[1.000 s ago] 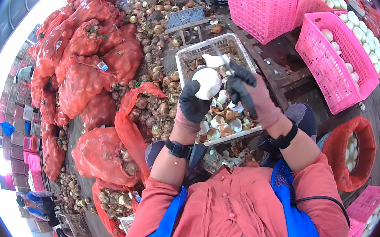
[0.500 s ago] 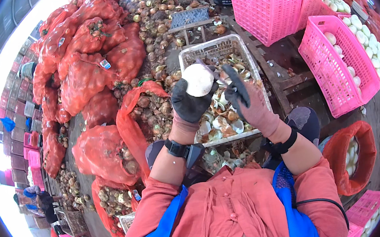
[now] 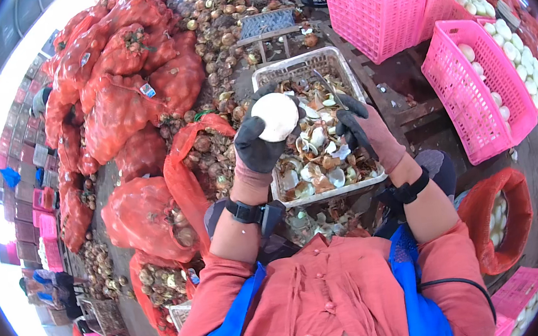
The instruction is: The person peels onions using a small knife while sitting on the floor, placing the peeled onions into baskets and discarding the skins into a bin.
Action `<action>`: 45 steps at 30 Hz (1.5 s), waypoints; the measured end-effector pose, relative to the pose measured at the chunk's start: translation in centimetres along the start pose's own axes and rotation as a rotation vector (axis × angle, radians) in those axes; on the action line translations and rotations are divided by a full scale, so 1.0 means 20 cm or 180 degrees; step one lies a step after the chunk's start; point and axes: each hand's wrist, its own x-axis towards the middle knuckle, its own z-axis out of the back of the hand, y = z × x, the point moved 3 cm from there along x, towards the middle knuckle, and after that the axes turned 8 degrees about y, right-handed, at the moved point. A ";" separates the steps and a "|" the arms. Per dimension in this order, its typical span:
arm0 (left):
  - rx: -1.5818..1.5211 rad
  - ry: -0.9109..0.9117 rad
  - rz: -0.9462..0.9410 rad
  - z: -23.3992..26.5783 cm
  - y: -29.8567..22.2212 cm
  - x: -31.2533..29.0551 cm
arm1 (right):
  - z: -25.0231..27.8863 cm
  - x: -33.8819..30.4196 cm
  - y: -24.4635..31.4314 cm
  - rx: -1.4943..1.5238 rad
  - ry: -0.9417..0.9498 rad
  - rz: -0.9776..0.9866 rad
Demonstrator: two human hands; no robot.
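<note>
white onion (image 3: 278, 117) lies clasped inside the left grip (image 3: 256, 144), right grip (image 3: 365, 130) pinching a knife (image 3: 326, 86).

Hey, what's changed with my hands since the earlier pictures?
Your left hand, in a black-and-pink glove, has shifted left with the round, white peeled onion. Your right hand, in a matching glove, has drawn away rightward with the thin grey blade, widening the gap. Neither seems to have let go. The off-white rectangular plastic crate of peelings stayed put.

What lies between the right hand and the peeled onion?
In the head view, left-hand fingertips, then loose peelings lying lower down, in the white crate.
</note>
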 end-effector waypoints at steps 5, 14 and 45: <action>0.2510 -0.0498 -0.0366 -0.02 0.00 0.00 | -0.18 -0.04 0.04 0.1769 0.0654 0.0001; 0.4076 0.0129 0.0119 -0.15 0.19 0.01 | -0.16 -0.04 -0.08 0.2436 0.0871 0.0077; 0.2668 -0.0967 -0.1030 -0.14 -0.46 -0.18 | 0.27 -0.65 0.43 -0.0850 -0.0589 0.0558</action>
